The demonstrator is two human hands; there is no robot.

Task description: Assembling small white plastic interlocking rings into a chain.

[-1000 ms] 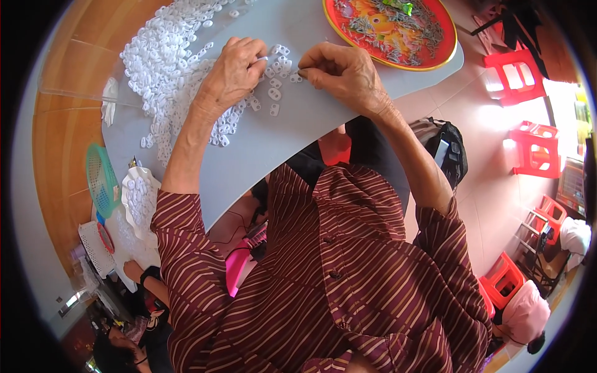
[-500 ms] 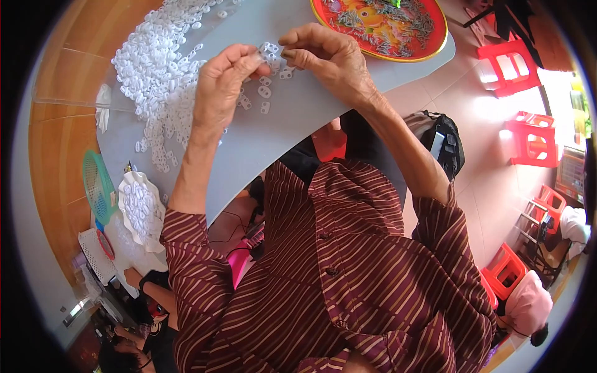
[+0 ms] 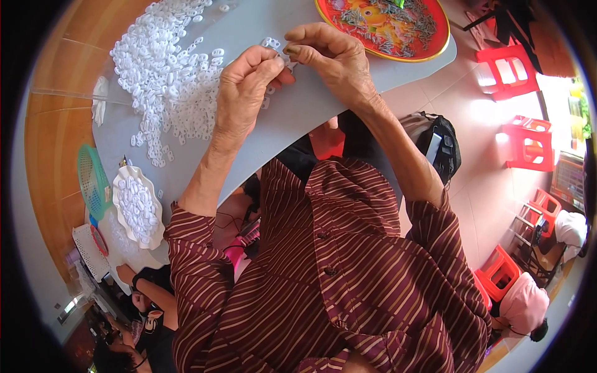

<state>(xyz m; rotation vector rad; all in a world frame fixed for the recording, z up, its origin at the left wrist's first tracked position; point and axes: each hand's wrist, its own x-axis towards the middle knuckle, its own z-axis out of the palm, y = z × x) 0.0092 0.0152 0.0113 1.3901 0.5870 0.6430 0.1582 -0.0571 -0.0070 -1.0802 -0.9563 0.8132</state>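
Above the grey table (image 3: 292, 118), my left hand (image 3: 244, 90) is closed in a pinch, its fingertips on something too small to make out. Facing it, my right hand (image 3: 339, 65) pinches with thumb and forefinger, and whatever lies between those tips is hidden. The two sets of fingertips nearly meet. A small white oval plastic piece with two holes (image 3: 271, 43) lies just beyond them, and a few others are partly covered by my hands. Left of my left hand spreads a big heap of such white plastic pieces (image 3: 155, 74).
A red round tray (image 3: 440, 38) with grey screws (image 3: 407, 34) stands at the far right of the table. At the left are a white scalloped dish (image 3: 158, 231) of white pieces and a green basket (image 3: 90, 180). Another person's hand (image 3: 126, 274) shows lower left. Red stools (image 3: 530, 149) stand right.
My left hand has moved right, closer to my right hand, and now covers more of the loose pieces. The clear-looking bit at its fingertips no longer shows.
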